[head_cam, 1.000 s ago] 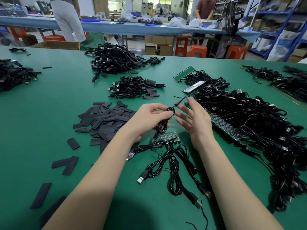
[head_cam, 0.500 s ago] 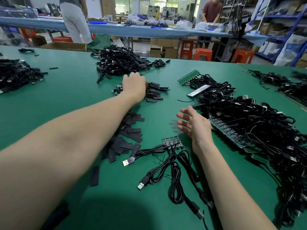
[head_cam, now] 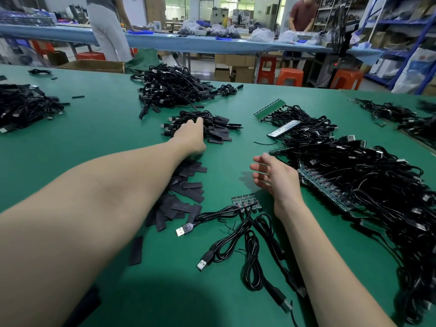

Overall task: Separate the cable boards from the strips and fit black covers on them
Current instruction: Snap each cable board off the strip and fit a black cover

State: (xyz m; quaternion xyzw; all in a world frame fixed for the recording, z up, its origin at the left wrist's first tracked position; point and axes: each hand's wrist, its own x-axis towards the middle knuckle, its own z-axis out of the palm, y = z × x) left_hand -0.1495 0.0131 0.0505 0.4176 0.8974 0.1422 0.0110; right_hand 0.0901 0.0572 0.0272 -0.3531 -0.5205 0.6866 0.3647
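My left hand reaches far forward, its fingers resting on a small pile of covered cables; nothing shows in its grasp. Hovering over the green table, my right hand has its fingers spread and holds nothing. Just below it lies a short green strip of cable boards with several black USB cables still attached. Loose black covers are scattered under my left forearm. A big heap of strips with cables lies to the right.
A larger pile of black cables sits behind the small one, another at the far left, and more at the far right. Beyond the table's far edge are orange stools, a blue bench and two standing people.
A second ago both hands held a coiled cable close in front of me. My left hand carried it out to the small pile; my right hand stayed back, empty.
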